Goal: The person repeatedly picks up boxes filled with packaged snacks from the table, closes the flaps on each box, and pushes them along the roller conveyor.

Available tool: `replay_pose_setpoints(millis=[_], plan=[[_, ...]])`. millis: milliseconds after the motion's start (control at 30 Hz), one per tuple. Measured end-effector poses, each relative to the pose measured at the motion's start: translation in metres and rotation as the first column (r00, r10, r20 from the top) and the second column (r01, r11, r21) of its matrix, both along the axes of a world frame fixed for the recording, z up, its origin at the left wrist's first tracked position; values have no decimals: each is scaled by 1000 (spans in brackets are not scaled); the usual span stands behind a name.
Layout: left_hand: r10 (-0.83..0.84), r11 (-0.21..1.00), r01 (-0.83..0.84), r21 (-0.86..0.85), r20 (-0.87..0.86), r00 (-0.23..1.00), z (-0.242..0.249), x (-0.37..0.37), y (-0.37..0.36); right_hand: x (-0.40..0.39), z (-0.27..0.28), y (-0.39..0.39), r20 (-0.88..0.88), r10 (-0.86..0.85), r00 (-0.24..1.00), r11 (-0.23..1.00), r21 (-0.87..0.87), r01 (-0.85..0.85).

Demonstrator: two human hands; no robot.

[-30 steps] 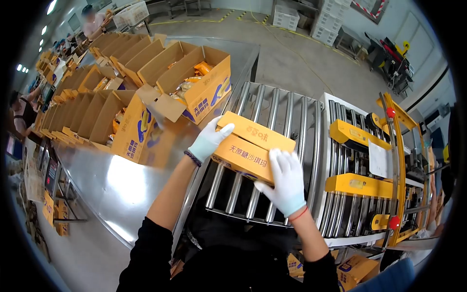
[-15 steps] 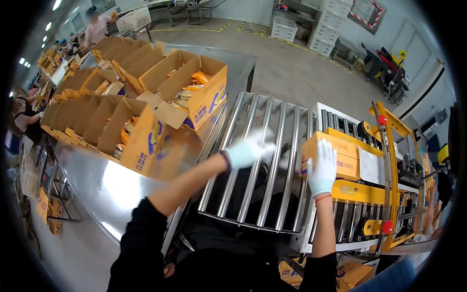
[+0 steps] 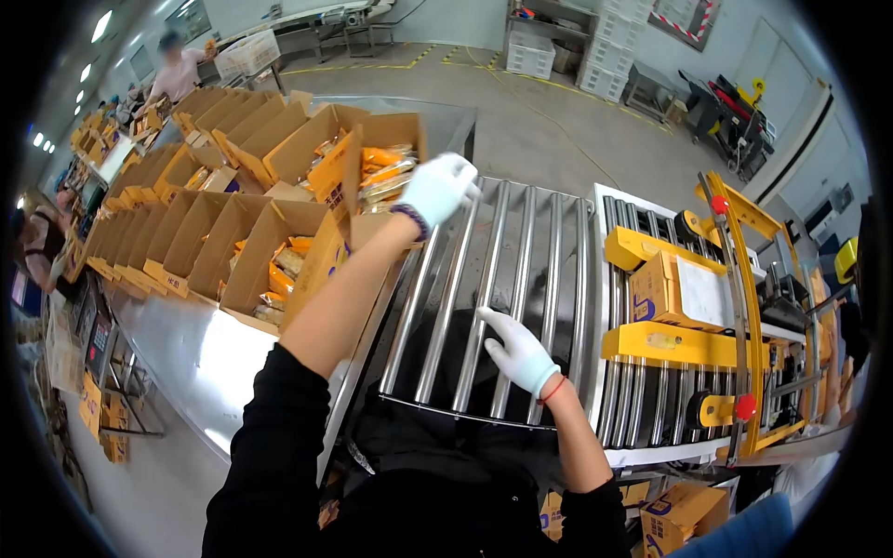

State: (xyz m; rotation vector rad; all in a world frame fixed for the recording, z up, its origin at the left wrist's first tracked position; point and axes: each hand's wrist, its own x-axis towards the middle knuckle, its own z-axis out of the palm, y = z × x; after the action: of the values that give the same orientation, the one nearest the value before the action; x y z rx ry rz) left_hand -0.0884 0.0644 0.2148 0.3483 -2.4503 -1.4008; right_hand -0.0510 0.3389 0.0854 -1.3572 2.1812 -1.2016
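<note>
My left hand [image 3: 437, 193], in a white glove, is at the right side of an open cardboard box [image 3: 386, 153] filled with orange and clear packets; its fingers look curled at the box edge, but what they grip is partly hidden. My right hand [image 3: 521, 353], also gloved, hovers over the metal rollers [image 3: 465, 325] with fingers apart and nothing in it. To the right, a closed carton [image 3: 656, 290] lies between the yellow guides [image 3: 670, 344] of the taping machine. Another open box [image 3: 270, 270] with packets stands on the steel table [image 3: 177, 344].
Rows of open boxes [image 3: 195, 223] cover the table's back and left. A yellow machine frame [image 3: 749, 325] with red knobs rises at the right. A co-worker [image 3: 177, 70] stands far back left, near a white crate [image 3: 246, 54]. Cartons [image 3: 684, 516] sit below the rollers.
My left hand has moved up and left to the packet-filled box, which is turned. My right hand has left the closed carton and moved left over the rollers. The carton is farther between the guides.
</note>
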Motion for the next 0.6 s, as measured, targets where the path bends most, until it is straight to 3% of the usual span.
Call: replay_pose_setpoints(millis=[33,100,167,200,267,300,367,400,467,500,533,600], plan=[[117,935,-139,-325,-88,989,4,9,-5,2,2,5,5,-15,1000,1000,-3,15],[221,800,-157,-580,42,974,15,34,-28,3,3,9,-89,-6,996,999,-41,2],[147,691,-128,-711,-35,989,-7,75,-44,7,-12,27,-16,-25,1000,998,-60,24],[166,704,-66,-707,73,983,3,94,-30,13,-22,36,59,-40,997,997,-64,44],[191,515,-118,-849,-20,981,-22,117,-30,31,-37,47,278,-29,960,989,-132,68],[198,515,-117,-849,-15,980,-31,124,-35,41,-39,52,321,-23,947,989,-133,69],[236,314,-37,-949,40,971,-47,132,-49,61,-22,56,498,-31,866,991,-99,93],[236,315,-28,-949,50,971,-55,128,-53,70,-24,58,542,-28,840,988,-114,106],[405,335,179,-925,313,859,-68,110,-65,81,-25,57,468,-11,883,979,-176,105],[301,188,86,-978,140,943,-78,104,-65,83,-18,56,477,-27,878,985,-139,106],[259,141,12,-990,49,965,-76,89,-57,82,-13,54,480,-31,877,984,-141,112],[145,220,35,-975,68,987,-59,62,-42,76,-3,48,323,-6,946,971,-225,83]])
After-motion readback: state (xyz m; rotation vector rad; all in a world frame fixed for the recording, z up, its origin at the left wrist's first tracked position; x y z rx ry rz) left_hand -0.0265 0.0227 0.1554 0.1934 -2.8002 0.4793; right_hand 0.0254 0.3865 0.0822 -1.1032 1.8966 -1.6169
